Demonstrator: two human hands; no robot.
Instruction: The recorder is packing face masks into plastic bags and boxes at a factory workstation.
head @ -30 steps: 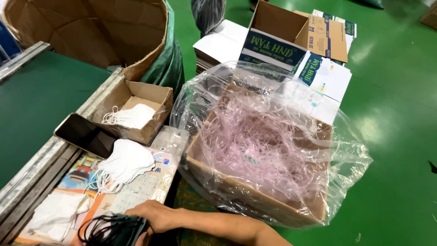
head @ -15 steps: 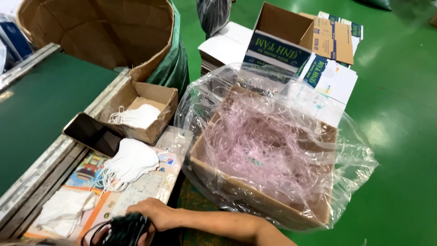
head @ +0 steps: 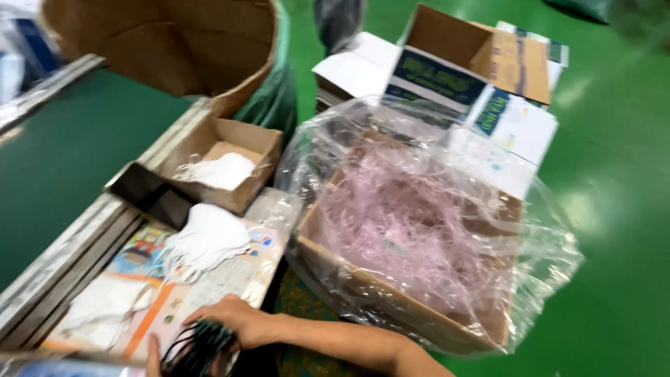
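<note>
My right hand reaches in from the lower right, its fingers closed over a black bundle of thin elastic loops at the bottom edge. Only a sliver of my left hand shows, right beside the bundle, and its grip is hidden. The bundle rests on a colourful printed sheet. A loose pile of white face masks lies just beyond my hands. More white masks lie to the left.
A small open cardboard box holds white masks. A dark phone lies beside it. To the right, a big carton lined with clear plastic holds pink strands. Printed cartons stand behind, and a green conveyor runs on the left.
The view has drifted and blurred. My right hand stays on the black bundle, shifted slightly to the right. Nothing else has moved.
</note>
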